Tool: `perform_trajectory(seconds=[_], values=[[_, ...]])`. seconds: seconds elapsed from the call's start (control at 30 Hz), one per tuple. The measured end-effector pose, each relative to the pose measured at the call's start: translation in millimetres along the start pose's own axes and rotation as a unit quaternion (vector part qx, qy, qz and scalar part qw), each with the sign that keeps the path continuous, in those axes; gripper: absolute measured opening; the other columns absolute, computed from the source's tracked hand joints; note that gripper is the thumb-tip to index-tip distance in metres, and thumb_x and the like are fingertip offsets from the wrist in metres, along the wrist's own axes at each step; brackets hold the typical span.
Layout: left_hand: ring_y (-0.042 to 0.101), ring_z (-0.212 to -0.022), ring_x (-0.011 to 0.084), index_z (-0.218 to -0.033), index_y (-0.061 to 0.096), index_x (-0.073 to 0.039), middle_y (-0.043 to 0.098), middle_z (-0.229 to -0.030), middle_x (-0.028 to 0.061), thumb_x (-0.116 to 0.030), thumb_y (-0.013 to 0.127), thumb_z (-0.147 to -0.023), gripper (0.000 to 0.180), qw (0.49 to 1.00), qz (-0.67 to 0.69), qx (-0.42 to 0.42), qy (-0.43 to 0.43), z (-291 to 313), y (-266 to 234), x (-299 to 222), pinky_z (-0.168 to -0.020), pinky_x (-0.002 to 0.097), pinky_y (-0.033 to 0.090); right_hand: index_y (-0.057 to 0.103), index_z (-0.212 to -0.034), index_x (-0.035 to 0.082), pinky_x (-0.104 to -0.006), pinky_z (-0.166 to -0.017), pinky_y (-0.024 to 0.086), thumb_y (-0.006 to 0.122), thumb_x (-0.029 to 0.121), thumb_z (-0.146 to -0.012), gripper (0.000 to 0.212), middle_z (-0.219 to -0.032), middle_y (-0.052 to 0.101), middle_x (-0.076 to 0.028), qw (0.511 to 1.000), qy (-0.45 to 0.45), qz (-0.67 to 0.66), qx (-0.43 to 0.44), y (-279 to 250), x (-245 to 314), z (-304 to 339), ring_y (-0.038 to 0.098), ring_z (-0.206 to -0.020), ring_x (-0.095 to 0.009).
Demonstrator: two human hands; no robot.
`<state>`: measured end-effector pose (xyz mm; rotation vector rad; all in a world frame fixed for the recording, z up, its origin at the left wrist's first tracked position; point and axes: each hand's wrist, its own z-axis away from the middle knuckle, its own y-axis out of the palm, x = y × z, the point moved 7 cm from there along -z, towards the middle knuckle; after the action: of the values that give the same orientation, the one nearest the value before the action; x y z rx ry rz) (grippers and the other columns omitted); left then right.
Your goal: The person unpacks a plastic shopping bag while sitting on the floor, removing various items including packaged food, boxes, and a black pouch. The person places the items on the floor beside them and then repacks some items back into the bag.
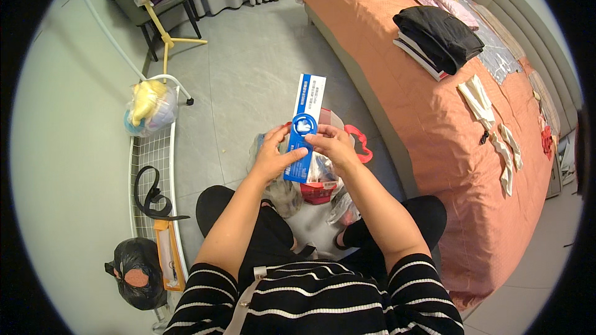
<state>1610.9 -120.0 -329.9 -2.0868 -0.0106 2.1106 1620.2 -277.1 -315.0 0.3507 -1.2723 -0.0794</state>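
Two hands on one long box (304,126), nice: your left hand (276,155) grips its left edge with the thumb on the blue face, and your right hand (333,147) has the other edge, thumb on the front too. Can't tell how the fingertips behind it sit. The box is up in front of you, over the bags (318,193) between your feet. I'd go easy on the squeeze, looks like card that could dent, and turn it with both hands together. Watch the red handle (362,146) sticking out beside your right hand, might snag. Bed's (397,118) on your right, rack (146,152) with a black strap (149,212) on your left, so mind your elbows.
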Motion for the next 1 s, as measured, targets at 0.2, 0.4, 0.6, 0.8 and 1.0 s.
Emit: perform_trajectory(seconds=[0.2, 0.4, 0.6, 0.8, 1.0], values=[[0.049, -0.115, 0.0266, -0.133, 0.04, 0.003, 0.049, -0.125, 0.0185, -0.036, 0.074, -0.075, 0.078, 0.982, 0.17, -0.023, -0.086, 7.7, -9.8, -20.5, -0.1, 0.0384, 0.036, 0.064, -0.096, 0.006, -0.0261, -0.075, 0.043, 0.072, 0.02, -0.076, 0.026, -0.088, 0.065, -0.002, 0.996, 0.074, 0.031, 0.04, -9.6, -4.6, -0.8, 0.059, -0.08, -0.012], [0.057, -0.104, 0.0205, -0.133, 0.039, 0.0, 0.057, -0.117, 0.0147, -0.027, 0.082, -0.067, 0.083, 0.997, 0.05, 0.027, -0.047, 21.4, 0.0, -20.6, -0.088, 0.0361, 0.047, 0.058, -0.102, 0.004, -0.0301, -0.083, 0.047, 0.07, 0.017, -0.079, 0.029, -0.093, 0.064, -0.006, 0.988, 0.042, -0.149, -0.027, 1.9, -13.0, 2.0, 0.061, -0.087, -0.016], [0.059, -0.105, 0.0246, -0.125, 0.047, -0.003, 0.059, -0.116, 0.0158, -0.02, 0.078, -0.058, 0.075, 0.968, -0.237, -0.01, 0.083, 21.9, -20.8, -44.3, -0.089, 0.0335, 0.047, 0.05, -0.112, 0.004, -0.0347, -0.089, 0.046, 0.065, 0.009, -0.083, 0.033, -0.102, 0.062, -0.007, 0.97, 0.035, -0.242, 0.017, 19.5, -19.8, 4.3, 0.06, -0.091, -0.018], [0.06, -0.104, 0.0255, -0.121, 0.051, -0.005, 0.061, -0.114, 0.015, -0.017, 0.075, -0.059, 0.068, 0.978, -0.2, 0.016, 0.062, 19.0, -40.9, -55.9, -0.088, 0.0341, 0.047, 0.046, -0.117, 0.004, -0.0362, -0.088, 0.046, 0.07, 0.011, -0.08, 0.045, -0.105, 0.06, -0.007, 0.973, 0.048, -0.227, 0.022, 21.7, -29.6, 3.6, 0.058, -0.095, -0.018], [0.063, -0.093, 0.0266, -0.115, 0.052, -0.002, 0.064, -0.103, 0.016, -0.022, 0.076, -0.058, 0.065, 0.954, -0.291, -0.066, 0.028, -9.8, -135.1, -24.8, -0.081, 0.0347, 0.049, 0.043, -0.121, 0.007, -0.0315, -0.076, 0.048, 0.061, 0.007, -0.085, 0.04, -0.104, 0.062, -0.012, 0.983, 0.071, -0.107, -0.133, -27.2, -40.2, -11.5, 0.061, -0.089, -0.018]])
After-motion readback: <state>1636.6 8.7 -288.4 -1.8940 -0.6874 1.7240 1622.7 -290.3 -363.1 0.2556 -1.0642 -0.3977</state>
